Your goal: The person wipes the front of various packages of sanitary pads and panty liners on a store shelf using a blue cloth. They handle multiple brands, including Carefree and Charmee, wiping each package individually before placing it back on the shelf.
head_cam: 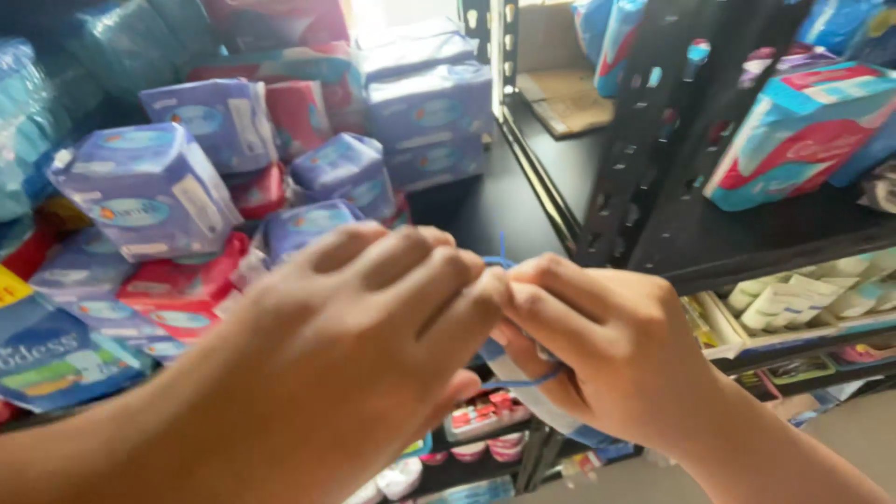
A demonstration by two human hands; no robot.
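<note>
Both hands are bare: the left hand (373, 327) and the right hand (607, 355) wear no gloves, rings or watch that show. The forearms are bare as well, with no sleeve in view up to the picture's edge. Short, plain fingernails show on the right hand.

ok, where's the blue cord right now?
In the head view the blue cord is centre frame, pinched between the left hand and right hand, in front of the black shelf upright, with purple packs piled to the left.
</note>
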